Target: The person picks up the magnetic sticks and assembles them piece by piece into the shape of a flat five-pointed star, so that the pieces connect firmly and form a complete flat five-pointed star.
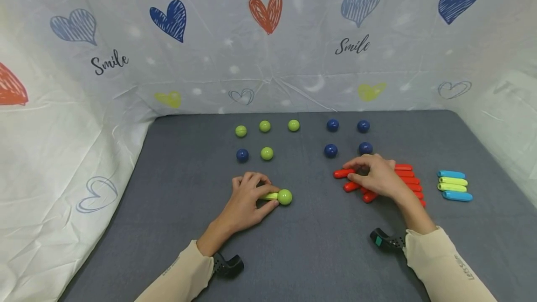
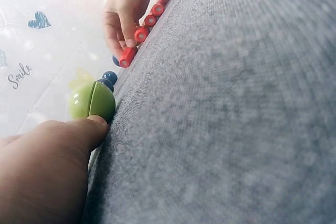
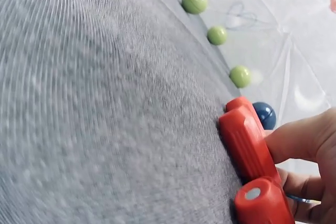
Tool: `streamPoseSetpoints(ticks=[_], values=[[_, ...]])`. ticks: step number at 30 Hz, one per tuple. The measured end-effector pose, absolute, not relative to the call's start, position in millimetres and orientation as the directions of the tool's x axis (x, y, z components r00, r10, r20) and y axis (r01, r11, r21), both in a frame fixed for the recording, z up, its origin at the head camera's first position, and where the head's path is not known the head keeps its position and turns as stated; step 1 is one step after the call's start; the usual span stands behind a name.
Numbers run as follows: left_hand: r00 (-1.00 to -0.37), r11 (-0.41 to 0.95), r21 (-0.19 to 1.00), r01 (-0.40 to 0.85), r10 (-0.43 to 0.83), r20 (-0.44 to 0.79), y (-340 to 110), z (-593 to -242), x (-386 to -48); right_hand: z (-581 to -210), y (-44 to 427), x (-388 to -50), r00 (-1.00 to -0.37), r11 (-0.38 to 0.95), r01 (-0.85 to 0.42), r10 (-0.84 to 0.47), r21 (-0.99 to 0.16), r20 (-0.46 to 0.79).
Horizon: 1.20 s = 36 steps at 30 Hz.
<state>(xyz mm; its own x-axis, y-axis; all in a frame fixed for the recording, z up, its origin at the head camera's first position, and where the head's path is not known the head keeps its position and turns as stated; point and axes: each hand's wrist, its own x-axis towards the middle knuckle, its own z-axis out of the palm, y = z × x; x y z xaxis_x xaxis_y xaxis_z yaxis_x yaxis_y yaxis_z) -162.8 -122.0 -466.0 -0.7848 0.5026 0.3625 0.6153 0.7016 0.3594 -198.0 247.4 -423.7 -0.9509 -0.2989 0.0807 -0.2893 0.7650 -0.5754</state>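
On the grey table, the left hand pinches a light green stick whose right end meets a green ball. In the left wrist view the thumb touches that green ball. The right hand is over a group of red sticks, thumb and fingers around one red stick at the group's upper left. The right wrist view shows the fingers against a red stick, with another red stick's end nearer the camera. The palm hides part of the group.
Behind the hands lie several green balls, a blue ball at left and several blue balls at right. Blue sticks and yellow-green sticks lie at far right. A white cloth with printed hearts hangs behind the table.
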Motion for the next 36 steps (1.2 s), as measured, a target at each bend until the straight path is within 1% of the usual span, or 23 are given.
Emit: streamPoseSetpoints(ticks=[4, 7, 10, 14, 19, 27, 32, 36], values=[[-0.796, 0.706, 0.375, 0.6, 0.482, 0.366, -121.6, -465.9, -163.2, -424.5, 241.6, -196.8, -0.947, 0.771, -0.313, -0.3, -0.555, 0.118], [-0.805, 0.714, 0.382, 0.586, 0.46, 0.376, -121.3, -465.4, -163.2, -427.1, 232.8, -196.0, -0.937, 0.771, -0.349, -0.301, -0.532, 0.179], [-0.81, 0.723, 0.381, 0.577, 0.446, 0.38, -121.6, -465.2, -163.3, -431.3, 219.4, -193.8, -0.907, 0.743, -0.421, -0.328, -0.52, 0.266], [-0.814, 0.726, 0.383, 0.572, 0.444, 0.374, -121.7, -465.3, -163.3, -437.0, 195.1, -187.1, -0.843, 0.655, -0.538, -0.41, -0.531, 0.35], [-0.812, 0.723, 0.38, 0.577, 0.455, 0.366, -121.6, -465.0, -163.2, -443.4, 167.1, -175.5, -0.809, 0.584, -0.585, -0.461, -0.562, 0.364], [-0.827, 0.723, 0.407, 0.559, 0.447, 0.341, -121.3, -461.9, -163.0, -450.4, 150.0, -168.0, -0.788, 0.528, -0.614, -0.453, -0.587, 0.417], [-0.826, 0.71, 0.425, 0.561, 0.448, 0.343, -122.3, -462.4, -163.0, -451.1, 145.8, -165.3, -0.789, 0.503, -0.608, -0.468, -0.614, 0.398], [-0.8, 0.672, 0.433, 0.601, 0.504, 0.327, -123.2, -462.8, -161.9, -452.4, 140.4, -160.5, -0.785, 0.485, -0.604, -0.501, -0.632, 0.365]])
